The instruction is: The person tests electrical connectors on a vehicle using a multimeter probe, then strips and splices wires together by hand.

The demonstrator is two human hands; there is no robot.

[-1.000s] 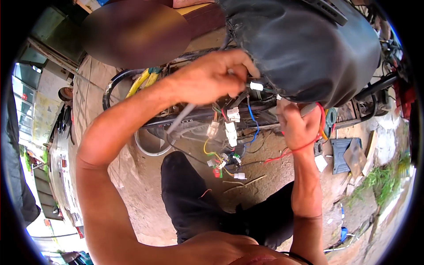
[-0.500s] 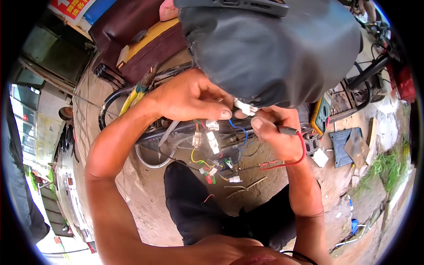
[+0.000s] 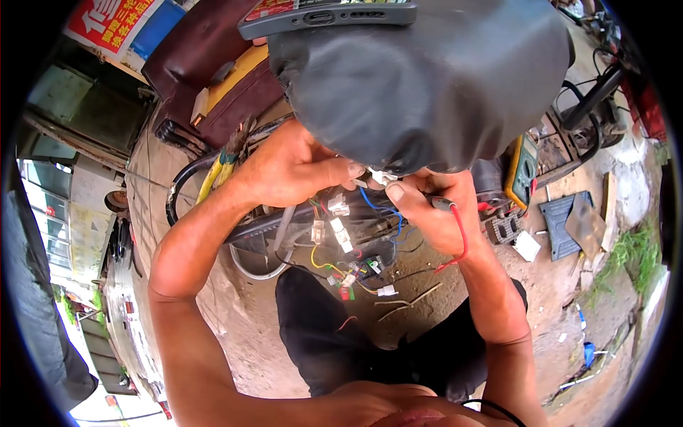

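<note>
White connector [image 3: 384, 176] sits right between the two hands, tucked under the near edge of the black cover [image 3: 427, 92]. Long axis looks roughly left-right, partly hidden. Left hand [image 3: 295, 169] is at its left end, fingers bunched; can't tell if they're pinching it. Right hand [image 3: 441, 206] is at its right end, thumb tip against it, fingers closed around the test probe [image 3: 442, 204], red lead [image 3: 462, 238] trailing near. Neither hand clearly nearer. Multimeter [image 3: 523, 173] is off to the right. Vs 1 s ago: hands were well apart, now they meet at the connector, and the multimeter face shows.
</note>
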